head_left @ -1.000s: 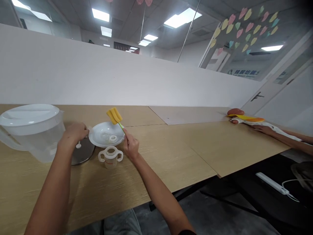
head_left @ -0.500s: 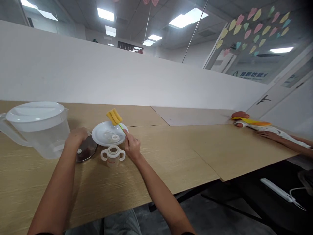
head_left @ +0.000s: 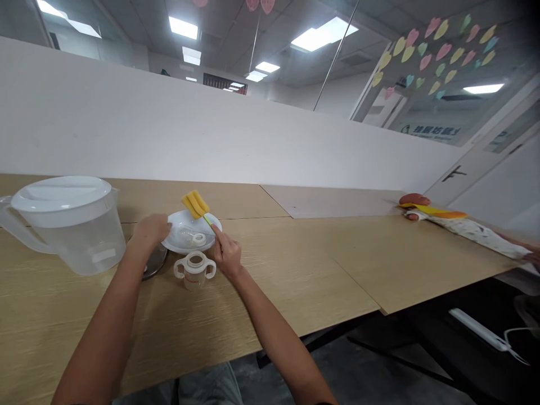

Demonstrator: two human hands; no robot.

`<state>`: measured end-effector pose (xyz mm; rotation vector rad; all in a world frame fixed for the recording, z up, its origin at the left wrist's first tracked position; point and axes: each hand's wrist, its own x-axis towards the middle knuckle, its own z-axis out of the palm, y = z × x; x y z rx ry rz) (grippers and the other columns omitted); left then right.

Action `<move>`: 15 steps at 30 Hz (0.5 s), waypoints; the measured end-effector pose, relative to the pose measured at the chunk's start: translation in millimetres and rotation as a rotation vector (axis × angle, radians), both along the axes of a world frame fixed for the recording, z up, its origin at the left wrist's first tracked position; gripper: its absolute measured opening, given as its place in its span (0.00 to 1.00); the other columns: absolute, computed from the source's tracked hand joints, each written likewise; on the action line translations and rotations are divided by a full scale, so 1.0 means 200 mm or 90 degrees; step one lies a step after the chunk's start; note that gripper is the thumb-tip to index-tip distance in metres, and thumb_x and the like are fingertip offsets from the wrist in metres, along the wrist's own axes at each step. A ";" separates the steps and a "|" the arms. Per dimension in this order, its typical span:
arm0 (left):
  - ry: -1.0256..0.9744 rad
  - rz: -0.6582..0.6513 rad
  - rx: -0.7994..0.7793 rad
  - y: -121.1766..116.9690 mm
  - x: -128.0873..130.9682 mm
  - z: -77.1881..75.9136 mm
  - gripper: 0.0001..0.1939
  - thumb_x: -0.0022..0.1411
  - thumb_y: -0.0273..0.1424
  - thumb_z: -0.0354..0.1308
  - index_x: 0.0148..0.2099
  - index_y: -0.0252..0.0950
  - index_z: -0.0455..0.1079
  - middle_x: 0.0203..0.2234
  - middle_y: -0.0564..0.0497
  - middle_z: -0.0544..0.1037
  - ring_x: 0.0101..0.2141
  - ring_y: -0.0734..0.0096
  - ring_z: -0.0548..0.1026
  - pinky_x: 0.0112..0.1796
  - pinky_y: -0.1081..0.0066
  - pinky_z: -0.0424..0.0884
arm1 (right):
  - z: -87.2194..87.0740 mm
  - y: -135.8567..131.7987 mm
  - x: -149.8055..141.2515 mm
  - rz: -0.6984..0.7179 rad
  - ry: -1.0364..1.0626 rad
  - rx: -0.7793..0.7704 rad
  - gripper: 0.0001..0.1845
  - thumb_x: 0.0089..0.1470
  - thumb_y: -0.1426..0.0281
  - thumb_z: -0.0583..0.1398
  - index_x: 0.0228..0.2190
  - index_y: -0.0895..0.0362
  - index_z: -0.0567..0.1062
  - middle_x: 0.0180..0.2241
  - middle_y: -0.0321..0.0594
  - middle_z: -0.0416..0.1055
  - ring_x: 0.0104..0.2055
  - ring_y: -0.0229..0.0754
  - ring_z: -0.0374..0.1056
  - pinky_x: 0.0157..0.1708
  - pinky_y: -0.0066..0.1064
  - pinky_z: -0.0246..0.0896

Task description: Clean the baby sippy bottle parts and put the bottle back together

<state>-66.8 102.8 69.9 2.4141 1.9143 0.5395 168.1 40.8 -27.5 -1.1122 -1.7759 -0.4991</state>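
My right hand (head_left: 228, 251) is closed round the thin green handle of a yellow sponge brush (head_left: 196, 204), its head raised over the far side of a white bowl (head_left: 174, 241). Inside the bowl lie a clear piece and a white ring-shaped part (head_left: 198, 239). My left hand (head_left: 152, 229) is at the bowl's left rim, its fingertips closed on the edge; most of its fingers are hidden. Under that hand, a round metal plate (head_left: 157, 263) is partly covered. In front of the bowl stands a small clear cup with two white handles (head_left: 194, 271), upright and lidless.
A large clear pitcher with a white lid (head_left: 63, 197) stands on the left. At the far right, another person's arm rests by a patterned white cloth (head_left: 468, 232), with yellow and reddish-brown things beside it. A white wall panel (head_left: 211, 135) runs behind the wooden table (head_left: 295, 270).
My left hand has moved right, from over the metal plate to the bowl's rim. My right hand still holds the brush almost unmoved. The other person's hand has drawn back along the cloth.
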 end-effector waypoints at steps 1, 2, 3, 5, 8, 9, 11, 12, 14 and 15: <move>0.010 -0.031 -0.017 -0.01 0.05 0.01 0.17 0.61 0.37 0.52 0.44 0.31 0.77 0.43 0.35 0.80 0.47 0.54 0.77 0.49 0.64 0.69 | 0.00 0.00 0.00 0.002 0.002 -0.002 0.24 0.66 0.72 0.46 0.57 0.60 0.72 0.30 0.43 0.76 0.27 0.36 0.68 0.31 0.24 0.65; 0.013 -0.071 -0.030 -0.02 0.10 0.02 0.21 0.63 0.37 0.51 0.51 0.31 0.75 0.49 0.35 0.78 0.51 0.56 0.76 0.52 0.65 0.67 | 0.00 0.00 0.00 0.001 0.002 -0.004 0.24 0.66 0.73 0.46 0.57 0.60 0.71 0.30 0.43 0.76 0.27 0.36 0.69 0.31 0.23 0.65; 0.015 -0.102 -0.040 -0.04 0.14 0.01 0.24 0.64 0.38 0.50 0.56 0.31 0.72 0.53 0.36 0.76 0.53 0.57 0.74 0.53 0.65 0.67 | 0.00 0.00 0.00 0.001 0.000 -0.006 0.24 0.65 0.73 0.46 0.57 0.60 0.71 0.30 0.43 0.76 0.27 0.36 0.69 0.31 0.23 0.66; 0.032 -0.120 -0.056 -0.05 0.20 -0.01 0.27 0.65 0.40 0.51 0.61 0.31 0.68 0.56 0.36 0.74 0.55 0.57 0.73 0.54 0.65 0.66 | 0.00 0.00 0.00 -0.003 -0.004 -0.006 0.24 0.65 0.73 0.46 0.58 0.60 0.71 0.30 0.43 0.77 0.27 0.35 0.69 0.31 0.23 0.66; 0.075 -0.083 -0.093 -0.04 0.23 -0.06 0.27 0.64 0.40 0.54 0.61 0.33 0.68 0.54 0.37 0.76 0.54 0.55 0.73 0.54 0.64 0.67 | 0.00 0.00 0.00 -0.008 -0.010 -0.001 0.24 0.65 0.74 0.47 0.58 0.61 0.70 0.30 0.43 0.77 0.27 0.35 0.70 0.31 0.23 0.66; 0.083 -0.074 -0.103 -0.04 0.23 -0.07 0.26 0.64 0.39 0.54 0.61 0.33 0.69 0.53 0.38 0.76 0.54 0.55 0.74 0.53 0.64 0.67 | 0.00 0.00 0.00 -0.008 -0.010 0.001 0.24 0.65 0.74 0.47 0.58 0.61 0.70 0.30 0.43 0.77 0.27 0.35 0.70 0.32 0.23 0.67; 0.085 -0.065 -0.105 -0.03 0.22 -0.09 0.24 0.64 0.37 0.54 0.59 0.34 0.71 0.52 0.39 0.77 0.54 0.54 0.74 0.53 0.64 0.67 | 0.00 0.00 0.00 -0.002 -0.004 0.008 0.24 0.65 0.74 0.47 0.59 0.61 0.70 0.30 0.43 0.77 0.27 0.35 0.71 0.31 0.23 0.67; 0.084 -0.061 -0.101 -0.02 0.22 -0.08 0.24 0.63 0.36 0.54 0.59 0.34 0.71 0.52 0.39 0.77 0.54 0.55 0.74 0.53 0.65 0.67 | 0.01 0.00 0.00 0.003 0.000 0.013 0.24 0.65 0.74 0.47 0.59 0.61 0.70 0.30 0.43 0.77 0.27 0.35 0.71 0.31 0.23 0.67; 0.078 -0.049 -0.089 -0.03 0.22 -0.07 0.25 0.63 0.36 0.54 0.60 0.34 0.71 0.52 0.39 0.77 0.54 0.55 0.74 0.53 0.65 0.67 | 0.01 0.00 0.00 0.012 0.009 0.017 0.24 0.65 0.74 0.47 0.59 0.61 0.70 0.31 0.43 0.77 0.27 0.36 0.71 0.31 0.23 0.68; 0.073 -0.043 -0.083 -0.03 0.22 -0.05 0.25 0.63 0.36 0.53 0.60 0.33 0.71 0.52 0.39 0.77 0.54 0.55 0.74 0.53 0.66 0.68 | 0.01 0.01 0.00 0.014 0.014 0.016 0.24 0.65 0.74 0.47 0.58 0.61 0.70 0.31 0.43 0.78 0.28 0.36 0.72 0.32 0.23 0.68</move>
